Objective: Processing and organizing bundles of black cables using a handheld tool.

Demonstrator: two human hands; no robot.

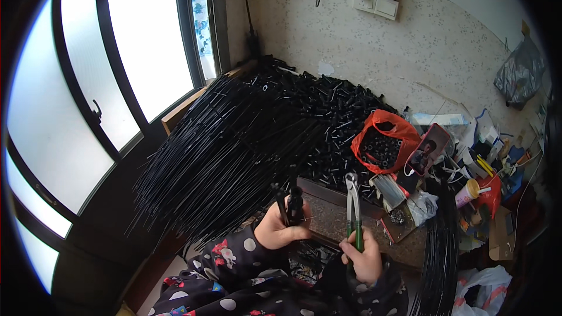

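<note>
My left hand (pixel 277 229) is closed round a black plastic part (pixel 294 205), a dark tube-like piece with thinner black pieces beside it. A thin pale wire or pin pokes out near the thumb. In my right hand (pixel 365 259) is a pair of green-handled pincers (pixel 355 210), its metal jaws pointing up and away from me. The pincers and the black part are apart from each other. Beyond my left hand lies a large heap of long thin black rods (pixel 216 158). A pile of short black tubular parts (pixel 328 105) covers the table behind.
A red plastic bag (pixel 386 140) of small dark rings stands right of the pile, beside a phone (pixel 430 149). Farther right are a drink cup (pixel 470 192), a clear bag (pixel 421 206) and a bundle of black rods (pixel 438 251). Windows (pixel 146 29) line the left.
</note>
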